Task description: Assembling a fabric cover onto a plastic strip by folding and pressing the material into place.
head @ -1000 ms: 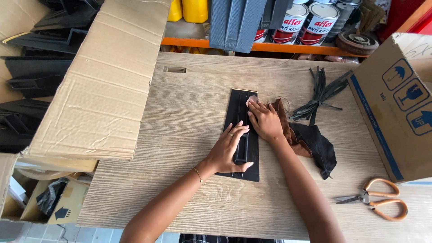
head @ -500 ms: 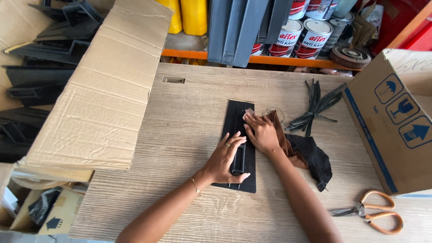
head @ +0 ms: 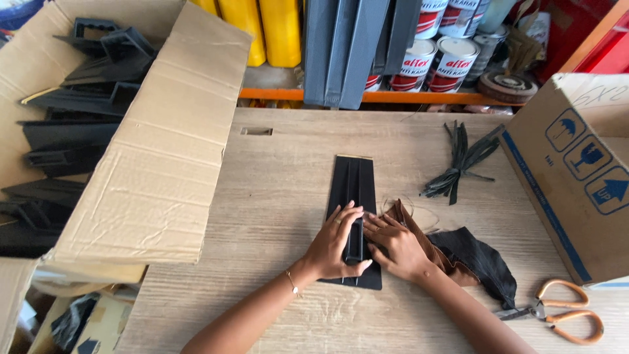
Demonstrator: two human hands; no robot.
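black panel lies flat at the middle of the wooden table, long axis pointing away from the person. left hand rests on its near half, fingers curled loosely around the raised centre rib. right hand presses at the panel's right edge, fingers bent, touching a brown strip. black cloth lies just right of that hand; scissors further right. black ties lie beyond. open box of black parts stands left; second box right.
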